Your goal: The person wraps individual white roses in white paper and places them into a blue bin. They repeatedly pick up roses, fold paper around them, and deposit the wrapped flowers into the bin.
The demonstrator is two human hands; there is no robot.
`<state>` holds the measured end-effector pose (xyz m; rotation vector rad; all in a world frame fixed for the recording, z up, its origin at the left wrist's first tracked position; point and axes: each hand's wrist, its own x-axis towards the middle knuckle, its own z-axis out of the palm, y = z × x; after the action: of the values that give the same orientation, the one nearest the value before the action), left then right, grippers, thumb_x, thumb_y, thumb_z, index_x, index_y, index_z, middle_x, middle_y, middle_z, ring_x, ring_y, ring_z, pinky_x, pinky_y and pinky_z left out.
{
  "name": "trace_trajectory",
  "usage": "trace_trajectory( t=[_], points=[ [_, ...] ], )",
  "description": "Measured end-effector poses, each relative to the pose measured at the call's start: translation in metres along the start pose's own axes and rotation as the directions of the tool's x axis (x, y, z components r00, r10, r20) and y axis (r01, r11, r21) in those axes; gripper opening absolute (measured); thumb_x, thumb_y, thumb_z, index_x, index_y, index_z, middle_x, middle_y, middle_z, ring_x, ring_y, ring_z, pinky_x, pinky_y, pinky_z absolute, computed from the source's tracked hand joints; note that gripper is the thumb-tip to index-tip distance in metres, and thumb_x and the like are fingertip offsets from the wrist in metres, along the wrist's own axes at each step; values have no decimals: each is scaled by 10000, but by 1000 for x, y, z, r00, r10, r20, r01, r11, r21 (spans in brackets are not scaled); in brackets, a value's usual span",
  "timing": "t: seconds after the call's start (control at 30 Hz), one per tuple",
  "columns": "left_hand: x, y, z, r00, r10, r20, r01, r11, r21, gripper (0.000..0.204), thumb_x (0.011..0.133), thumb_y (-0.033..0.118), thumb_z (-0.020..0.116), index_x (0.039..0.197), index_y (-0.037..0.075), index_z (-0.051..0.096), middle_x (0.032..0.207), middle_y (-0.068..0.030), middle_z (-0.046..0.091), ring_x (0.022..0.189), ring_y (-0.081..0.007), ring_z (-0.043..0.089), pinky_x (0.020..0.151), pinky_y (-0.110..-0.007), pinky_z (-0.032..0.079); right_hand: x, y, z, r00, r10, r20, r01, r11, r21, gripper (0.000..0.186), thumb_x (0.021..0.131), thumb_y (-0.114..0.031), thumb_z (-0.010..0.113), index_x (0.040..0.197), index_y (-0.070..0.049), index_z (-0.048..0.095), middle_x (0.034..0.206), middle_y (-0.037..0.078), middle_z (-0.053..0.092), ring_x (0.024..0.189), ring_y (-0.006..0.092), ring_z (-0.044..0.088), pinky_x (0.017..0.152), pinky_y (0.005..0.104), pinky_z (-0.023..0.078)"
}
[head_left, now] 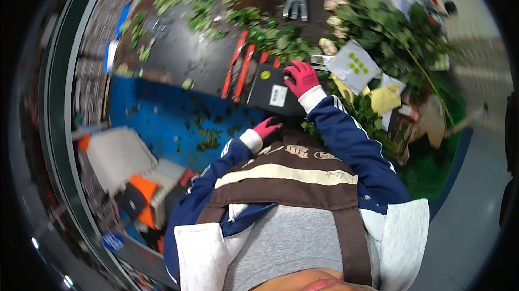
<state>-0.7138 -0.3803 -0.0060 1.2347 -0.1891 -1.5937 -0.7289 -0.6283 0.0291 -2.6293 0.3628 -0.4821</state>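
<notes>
Pink-gloved hands apart: right hand [301, 77] flat on a smooth black box [273, 94], left hand [268, 127] curled at its edge.

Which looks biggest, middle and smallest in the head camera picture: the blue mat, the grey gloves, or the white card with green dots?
1. blue mat, by far the largest.
2. white card with green dots.
3. grey gloves, smallest, though they lie farther from the camera, so the gap with the card is unsure.

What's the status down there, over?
Right hand in pink glove resting on the black box, grip unclear. Left hand near apron, grip unclear. Cut leaves litter the blue table.
</notes>
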Motion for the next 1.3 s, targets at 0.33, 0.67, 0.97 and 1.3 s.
trace_trajectory(
  t=[0.33, 0.67, 0.97, 1.3],
  points=[
    [65, 32, 59, 901, -312, 300, 387, 891, -236, 534, 806, 232, 703, 1250, 36, 482, 1164, -107, 604, 1073, -251, 591, 899, -408, 487, -46, -108, -217, 960, 122, -253, -95, 989, 116, 845, 597, -520, 776, 1293, -128, 500, 1151, 144, 509, 1010, 347, 554, 843, 458, 459],
    [34, -87, 238, 707, -339, 621, 30, 891, 453, 853, 648, 286, 827, 1330, 40, 379, 1259, -128, 545, 1152, -271, 547, 973, -430, 446, -399, -268, -217, 39, 525, -850, -692, 628, 356, 882, 666, -297, 849, 1366, -6, 398, 1308, 209, 464, 1235, 378, 454, 1029, 430, 382],
    [-257, -361, 306, -514, -568, 642, -448, 817, 365, 1023, 535, 276, 908, 1361, 43, 351, 1303, -141, 527, 1192, -272, 532, 1010, -430, 432, -561, -627, -64, -513, -180, -839, -825, -168, 540, 822, 621, -332, 856, 1312, -83, 487, 1416, 236, 375, 1320, 456, 343, 1071, 522, 313],
    [-572, -388, 180, -901, -11, -434, -261, 811, 523, 822, 559, 102, 850, 1299, 64, 494, 1246, -143, 556, 1184, -263, 520, 992, -391, 431, -363, -820, 51, -155, -654, -740, -120, -731, 671, 511, 648, -511, 799, 847, -84, 602, 1047, 136, 595, 1053, 439, 561, 909, 559, 445]
  ],
)
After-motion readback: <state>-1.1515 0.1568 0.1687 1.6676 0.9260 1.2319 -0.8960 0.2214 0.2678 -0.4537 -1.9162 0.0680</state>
